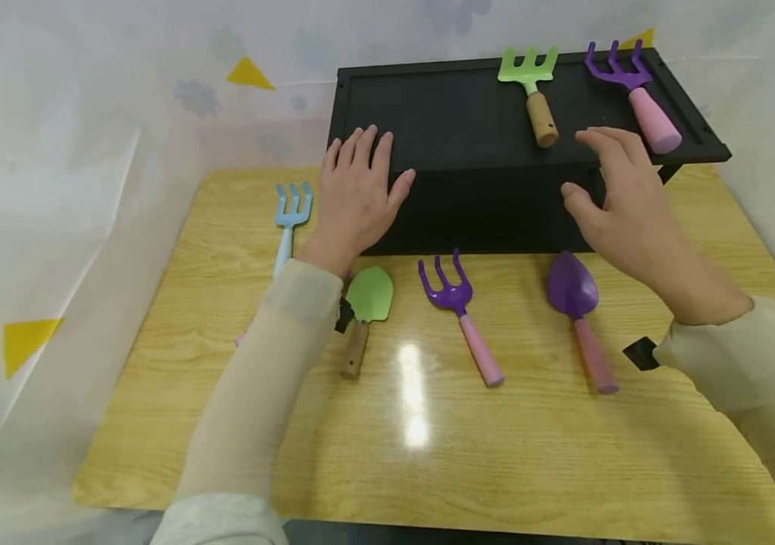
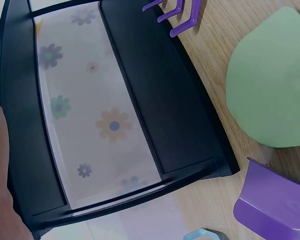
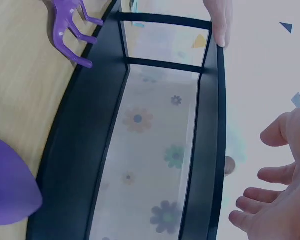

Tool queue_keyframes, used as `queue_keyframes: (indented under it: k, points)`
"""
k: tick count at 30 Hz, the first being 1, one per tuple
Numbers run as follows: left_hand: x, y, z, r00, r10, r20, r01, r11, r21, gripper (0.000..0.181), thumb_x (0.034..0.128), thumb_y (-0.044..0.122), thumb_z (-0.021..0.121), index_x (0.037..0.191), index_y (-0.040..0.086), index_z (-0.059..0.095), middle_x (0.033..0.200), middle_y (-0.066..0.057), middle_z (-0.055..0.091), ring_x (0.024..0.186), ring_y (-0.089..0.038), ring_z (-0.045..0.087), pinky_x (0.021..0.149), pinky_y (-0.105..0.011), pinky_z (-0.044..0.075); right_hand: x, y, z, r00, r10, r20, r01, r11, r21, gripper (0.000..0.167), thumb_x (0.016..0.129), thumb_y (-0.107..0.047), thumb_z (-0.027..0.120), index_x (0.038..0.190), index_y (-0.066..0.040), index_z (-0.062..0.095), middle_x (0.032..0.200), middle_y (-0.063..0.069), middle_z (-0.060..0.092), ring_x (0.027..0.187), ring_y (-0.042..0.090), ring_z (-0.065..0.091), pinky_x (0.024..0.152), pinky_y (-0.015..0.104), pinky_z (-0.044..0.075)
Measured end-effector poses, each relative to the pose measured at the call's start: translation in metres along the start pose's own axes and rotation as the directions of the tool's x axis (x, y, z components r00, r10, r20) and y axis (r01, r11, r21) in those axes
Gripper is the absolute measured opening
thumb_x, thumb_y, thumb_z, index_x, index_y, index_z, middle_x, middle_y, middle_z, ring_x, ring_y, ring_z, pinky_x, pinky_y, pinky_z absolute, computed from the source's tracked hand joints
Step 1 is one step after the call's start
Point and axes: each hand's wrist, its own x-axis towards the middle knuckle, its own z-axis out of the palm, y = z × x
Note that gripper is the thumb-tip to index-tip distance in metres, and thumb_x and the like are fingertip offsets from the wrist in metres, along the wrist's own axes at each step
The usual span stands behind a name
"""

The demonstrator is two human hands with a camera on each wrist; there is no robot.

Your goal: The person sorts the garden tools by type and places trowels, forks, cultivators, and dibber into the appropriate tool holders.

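Observation:
A black shelf [image 1: 442, 121] stands at the back of the wooden table. My left hand [image 1: 359, 189] rests on the left end of its top, fingers extended. My right hand [image 1: 626, 204] is in front of the top's right part, thumb and fingers apart, holding nothing. In the right wrist view, that hand [image 3: 280, 190] appears beside the shelf edge without gripping it. Nearest to it on the top lie a green hand rake [image 1: 527, 74] with a wooden handle and a purple hand rake [image 1: 656, 121] with a pink handle.
On the table [image 1: 374, 462] lie a light blue hand rake [image 1: 285, 219], a green trowel [image 1: 371, 294], a second purple hand rake [image 1: 455, 297] and a purple trowel [image 1: 573, 284]. A purple tool [image 2: 275, 205] shows in the left wrist view, mostly behind my left arm in the head view.

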Motion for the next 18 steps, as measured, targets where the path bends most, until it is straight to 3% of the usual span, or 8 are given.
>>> queue_keyframes:
  k: [9,18]
  points:
    - [0.001,0.001,-0.003,1.000,-0.012,0.024,0.012,1.000,0.011,0.071,0.1029,0.060,0.019,0.159,0.016,0.021,0.165,-0.008,0.023,0.154,-0.026,0.018,0.126,-0.045,0.009,-0.026,0.014,0.003,0.998,-0.003,-0.056,0.006,0.998,0.056,0.053,0.096,-0.007,0.053,0.146,0.003,0.041,0.151,0.024,0.035,0.141,0.041,0.032,0.118,0.059,0.022]
    - [0.002,0.000,-0.005,0.999,-0.013,0.038,0.012,1.000,0.015,0.072,0.1027,0.060,0.018,0.160,0.016,0.019,0.165,-0.008,0.021,0.154,-0.026,0.017,0.126,-0.045,0.009,-0.054,0.038,0.013,0.997,0.073,0.037,-0.074,0.997,0.036,0.053,0.096,-0.008,0.054,0.145,0.007,0.039,0.152,0.030,0.031,0.141,0.050,0.027,0.114,0.068,0.020]
